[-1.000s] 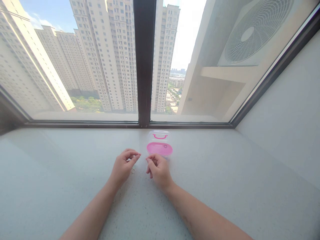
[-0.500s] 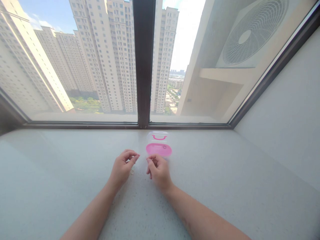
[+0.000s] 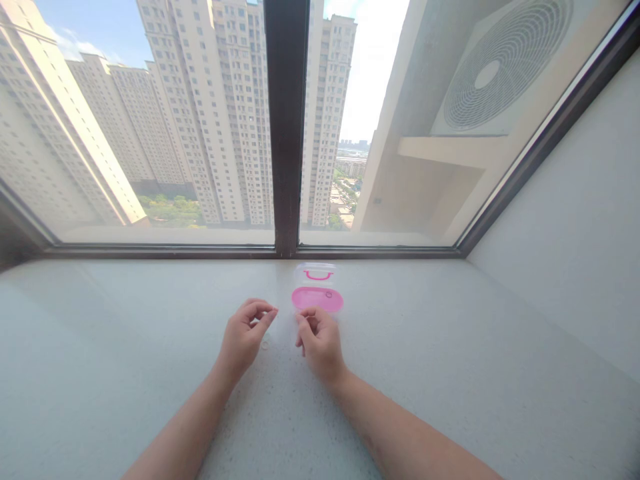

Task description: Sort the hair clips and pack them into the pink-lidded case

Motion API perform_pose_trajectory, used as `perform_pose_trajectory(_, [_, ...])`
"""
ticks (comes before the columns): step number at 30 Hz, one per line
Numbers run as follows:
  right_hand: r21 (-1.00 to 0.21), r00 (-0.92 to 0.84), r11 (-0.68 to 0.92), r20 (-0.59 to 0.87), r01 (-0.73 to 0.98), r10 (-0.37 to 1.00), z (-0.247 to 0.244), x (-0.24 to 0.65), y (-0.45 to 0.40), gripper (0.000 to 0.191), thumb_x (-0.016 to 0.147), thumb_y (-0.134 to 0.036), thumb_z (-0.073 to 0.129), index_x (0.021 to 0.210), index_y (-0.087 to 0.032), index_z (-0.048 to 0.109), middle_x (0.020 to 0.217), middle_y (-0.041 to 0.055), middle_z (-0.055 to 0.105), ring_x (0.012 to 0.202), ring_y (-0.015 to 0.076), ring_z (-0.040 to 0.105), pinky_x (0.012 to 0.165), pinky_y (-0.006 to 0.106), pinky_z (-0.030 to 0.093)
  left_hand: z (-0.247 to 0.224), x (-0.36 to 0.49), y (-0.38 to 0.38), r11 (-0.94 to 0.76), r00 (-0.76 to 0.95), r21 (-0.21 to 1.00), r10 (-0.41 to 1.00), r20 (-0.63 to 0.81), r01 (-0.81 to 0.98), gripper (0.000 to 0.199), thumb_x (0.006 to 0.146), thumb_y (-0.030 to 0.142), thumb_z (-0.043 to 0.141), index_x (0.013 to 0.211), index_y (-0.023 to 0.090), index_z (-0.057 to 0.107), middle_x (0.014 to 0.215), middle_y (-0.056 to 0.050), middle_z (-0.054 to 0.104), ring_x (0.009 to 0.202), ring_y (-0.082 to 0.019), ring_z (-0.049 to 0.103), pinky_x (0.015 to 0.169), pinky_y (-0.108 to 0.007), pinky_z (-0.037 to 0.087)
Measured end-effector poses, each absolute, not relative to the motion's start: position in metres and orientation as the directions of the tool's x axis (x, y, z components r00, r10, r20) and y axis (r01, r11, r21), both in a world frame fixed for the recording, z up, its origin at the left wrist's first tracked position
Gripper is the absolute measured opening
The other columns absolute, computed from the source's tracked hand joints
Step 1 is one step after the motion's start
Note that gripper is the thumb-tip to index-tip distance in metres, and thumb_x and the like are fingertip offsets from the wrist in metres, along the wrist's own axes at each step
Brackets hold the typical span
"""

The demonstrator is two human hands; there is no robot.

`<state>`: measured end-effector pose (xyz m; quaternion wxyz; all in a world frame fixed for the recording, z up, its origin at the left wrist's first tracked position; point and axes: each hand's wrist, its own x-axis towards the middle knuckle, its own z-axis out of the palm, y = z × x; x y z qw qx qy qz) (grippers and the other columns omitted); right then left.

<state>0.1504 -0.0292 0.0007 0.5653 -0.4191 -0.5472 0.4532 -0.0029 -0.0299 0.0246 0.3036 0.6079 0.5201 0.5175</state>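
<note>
My left hand (image 3: 246,333) is closed in a pinch above the pale sill, thumb against fingertips; whatever it grips is too small to make out. Just right of it, my right hand (image 3: 317,339) is also pinched, and nothing can be told between its fingertips. Behind my right hand lies a pink oval tray (image 3: 313,299) with a small dark ring (image 3: 329,295) on its right part. A clear plastic lid or box with a pink handle (image 3: 319,275) is beyond the tray. On the sill, close to my left thumb, rests a small pale ring (image 3: 265,345).
The speckled sill (image 3: 425,333) extends to both sides. A dark window frame (image 3: 287,133) rises behind the box, and a white wall (image 3: 575,220) stands at the right. Outside the glass are tall buildings and an air-conditioner unit (image 3: 487,75).
My right hand has shifted very slightly right, and its fingertips are drawn a little further from my left hand. My left hand and the box look nearly the same.
</note>
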Motion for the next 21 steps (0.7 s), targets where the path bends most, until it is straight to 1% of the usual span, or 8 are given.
perform_pose_trajectory(13, [-0.969,-0.014,0.243,0.244,-0.043,0.970,-0.0004,0.1506,-0.0283,0.017,0.085,-0.032,0.052,0.080,-0.016,0.052,0.046,-0.0057,0.050,0.034,0.0058,0.040,0.035,0.015,0.031,0.0222,-0.0027,-0.0292,-0.287,-0.075,0.908,0.943,0.323,0.305,0.018,0.080,0.034,0.059,0.074,0.018,0.061,0.084,-0.003,0.055,0.074,-0.014,0.050,0.056,-0.021,0.040])
perform_pose_trajectory(21, [-0.966,-0.006,0.260,0.260,-0.012,0.966,0.0004,0.1510,-0.0299,0.016,0.084,-0.032,0.053,0.080,-0.016,0.054,0.046,-0.0058,0.049,0.035,0.0061,0.042,0.036,0.016,0.032,0.0207,-0.0033,-0.0297,-0.282,-0.075,0.926,0.948,0.309,0.252,0.018,0.080,0.034,0.059,0.073,0.017,0.060,0.081,-0.001,0.054,0.068,-0.012,0.047,0.056,-0.021,0.038])
